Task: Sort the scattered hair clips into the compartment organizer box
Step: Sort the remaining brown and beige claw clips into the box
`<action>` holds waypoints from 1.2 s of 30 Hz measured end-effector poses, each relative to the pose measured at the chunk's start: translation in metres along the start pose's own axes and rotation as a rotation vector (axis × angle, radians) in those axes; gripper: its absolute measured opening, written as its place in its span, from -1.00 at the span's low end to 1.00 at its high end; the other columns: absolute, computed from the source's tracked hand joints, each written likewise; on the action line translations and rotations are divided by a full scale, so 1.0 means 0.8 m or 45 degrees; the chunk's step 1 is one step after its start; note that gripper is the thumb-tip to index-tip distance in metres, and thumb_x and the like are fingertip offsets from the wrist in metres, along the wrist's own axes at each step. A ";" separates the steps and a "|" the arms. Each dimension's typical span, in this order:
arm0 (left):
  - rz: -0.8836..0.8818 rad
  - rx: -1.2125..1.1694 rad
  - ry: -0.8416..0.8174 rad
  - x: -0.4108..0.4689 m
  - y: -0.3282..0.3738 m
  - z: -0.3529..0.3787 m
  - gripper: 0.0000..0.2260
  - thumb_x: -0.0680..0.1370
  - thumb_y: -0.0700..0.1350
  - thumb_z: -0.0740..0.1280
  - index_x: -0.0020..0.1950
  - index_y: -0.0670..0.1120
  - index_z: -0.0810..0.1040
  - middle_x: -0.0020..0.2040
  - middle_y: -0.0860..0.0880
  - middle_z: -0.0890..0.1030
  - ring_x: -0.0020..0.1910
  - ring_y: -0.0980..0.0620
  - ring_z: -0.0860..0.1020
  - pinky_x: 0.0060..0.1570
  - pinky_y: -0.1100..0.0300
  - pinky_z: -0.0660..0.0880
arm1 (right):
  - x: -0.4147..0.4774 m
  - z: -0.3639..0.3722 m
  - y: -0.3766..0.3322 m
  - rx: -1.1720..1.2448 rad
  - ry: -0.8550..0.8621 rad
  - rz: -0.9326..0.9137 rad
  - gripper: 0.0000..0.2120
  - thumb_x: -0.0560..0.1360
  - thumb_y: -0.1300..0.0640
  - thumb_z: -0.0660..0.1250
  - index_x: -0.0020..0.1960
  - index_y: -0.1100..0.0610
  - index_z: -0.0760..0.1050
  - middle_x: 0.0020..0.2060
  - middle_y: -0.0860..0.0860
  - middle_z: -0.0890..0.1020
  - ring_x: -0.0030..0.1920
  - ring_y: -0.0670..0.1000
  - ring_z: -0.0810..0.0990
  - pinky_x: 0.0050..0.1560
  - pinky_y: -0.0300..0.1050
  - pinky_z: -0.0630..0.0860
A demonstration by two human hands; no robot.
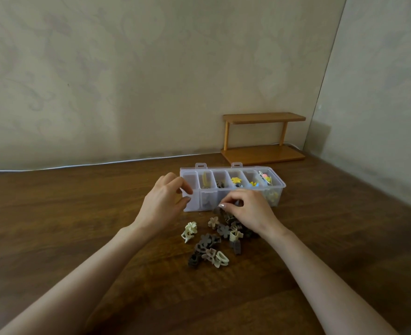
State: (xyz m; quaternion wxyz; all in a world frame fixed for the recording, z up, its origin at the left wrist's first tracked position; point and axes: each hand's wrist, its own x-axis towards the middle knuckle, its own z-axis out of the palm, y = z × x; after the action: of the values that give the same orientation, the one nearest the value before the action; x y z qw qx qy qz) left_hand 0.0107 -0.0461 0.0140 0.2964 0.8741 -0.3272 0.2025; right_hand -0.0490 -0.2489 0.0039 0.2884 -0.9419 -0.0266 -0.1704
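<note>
A clear plastic organizer box (278, 183) with several compartments stands open on the wooden table; some compartments hold brown, yellow and bright mixed clips. My left hand (163, 201) holds the box's left end, thumb and fingers curled round its corner. My right hand (248, 211) pinches a dark brown clip (237, 203) just in front of the box. Several flower-shaped hair clips lie scattered in front of the box: a cream one (190, 231), a beige one (213, 222), and a brown cluster (205, 250).
A small two-tier wooden shelf (263, 139) stands at the back right against the wall. A white cable (78, 164) runs along the table's far edge. Bare dark wood table (54, 226) spreads to the left and right of the clips.
</note>
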 end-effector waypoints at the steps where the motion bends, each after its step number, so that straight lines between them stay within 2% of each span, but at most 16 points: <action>1: 0.004 0.002 -0.014 -0.001 0.001 0.000 -0.91 0.49 -0.17 0.36 -0.03 -0.05 0.52 -0.05 0.10 0.42 -0.06 0.14 0.43 -0.19 0.40 0.35 | 0.000 0.000 0.000 -0.015 0.006 -0.001 -0.90 0.49 0.06 0.37 -0.05 0.02 0.64 -0.09 -0.10 0.65 -0.06 -0.13 0.56 0.00 -0.16 0.51; 6: 0.027 0.006 -0.232 -0.002 0.005 0.005 -0.92 0.49 -0.05 0.35 -0.05 0.04 0.49 -0.06 0.14 0.50 -0.07 0.19 0.45 -0.15 0.37 0.41 | -0.003 0.002 -0.001 -0.097 0.014 0.005 -0.88 0.50 0.04 0.35 -0.03 0.02 0.64 -0.08 -0.08 0.63 -0.06 -0.12 0.53 -0.02 -0.20 0.47; 11: 0.105 0.043 -0.434 -0.008 0.018 0.027 -0.77 0.50 0.03 0.33 0.14 0.04 0.51 0.08 0.11 0.54 0.07 0.17 0.43 0.01 0.29 0.40 | -0.004 0.002 -0.002 -0.099 0.012 0.023 -0.89 0.50 0.04 0.35 -0.05 0.01 0.65 -0.09 -0.07 0.63 -0.08 -0.12 0.51 -0.05 -0.22 0.44; 16: 0.168 0.072 -0.457 -0.011 0.023 0.039 -0.80 0.52 -0.02 0.31 0.14 0.03 0.50 0.10 0.09 0.51 0.04 0.17 0.41 0.00 0.31 0.40 | -0.004 -0.004 -0.001 -0.102 -0.025 0.016 -0.89 0.51 0.05 0.35 -0.03 -0.01 0.64 -0.05 -0.12 0.62 -0.14 -0.24 0.44 -0.11 -0.32 0.36; 21: 0.129 0.015 -0.436 -0.011 0.018 0.039 -0.84 0.49 -0.03 0.35 0.05 0.04 0.47 0.03 0.09 0.53 -0.01 0.18 0.46 -0.02 0.29 0.47 | -0.004 -0.011 -0.001 -0.116 -0.035 0.034 -0.87 0.52 0.12 0.33 -0.01 -0.02 0.63 -0.01 -0.12 0.64 -0.07 -0.23 0.45 0.03 -0.23 0.43; 24: 0.129 -0.011 -0.390 -0.011 0.017 0.035 -0.83 0.47 -0.04 0.38 0.02 0.02 0.48 -0.02 0.12 0.52 -0.03 0.17 0.48 -0.05 0.28 0.48 | -0.004 -0.013 -0.001 -0.164 -0.091 0.055 -0.87 0.52 0.12 0.33 0.01 -0.02 0.63 -0.02 -0.11 0.63 -0.08 -0.20 0.46 0.02 -0.22 0.43; 30: 0.155 -0.181 -0.117 -0.005 0.019 0.022 -0.83 0.45 -0.02 0.39 -0.03 0.02 0.46 -0.13 0.15 0.53 -0.15 0.24 0.53 -0.20 0.39 0.47 | -0.004 -0.017 -0.002 -0.190 -0.197 0.083 -0.88 0.46 0.05 0.40 -0.01 -0.01 0.63 -0.08 -0.09 0.65 -0.05 -0.13 0.56 -0.01 -0.20 0.46; 36: 0.072 -0.141 0.149 0.033 0.010 0.009 -0.85 0.46 -0.02 0.39 -0.05 0.00 0.47 -0.11 0.11 0.55 -0.17 0.17 0.49 -0.20 0.30 0.46 | -0.004 -0.017 -0.004 -0.149 -0.185 0.087 -0.94 0.47 0.05 0.40 -0.06 -0.01 0.61 -0.10 -0.08 0.65 -0.09 -0.14 0.55 -0.06 -0.21 0.45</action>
State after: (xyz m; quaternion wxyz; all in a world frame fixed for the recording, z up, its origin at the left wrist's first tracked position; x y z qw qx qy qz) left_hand 0.0251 -0.0678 0.0265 0.3571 0.8334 -0.3447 0.2431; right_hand -0.0565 -0.2535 0.0149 0.2358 -0.9673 -0.0051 -0.0930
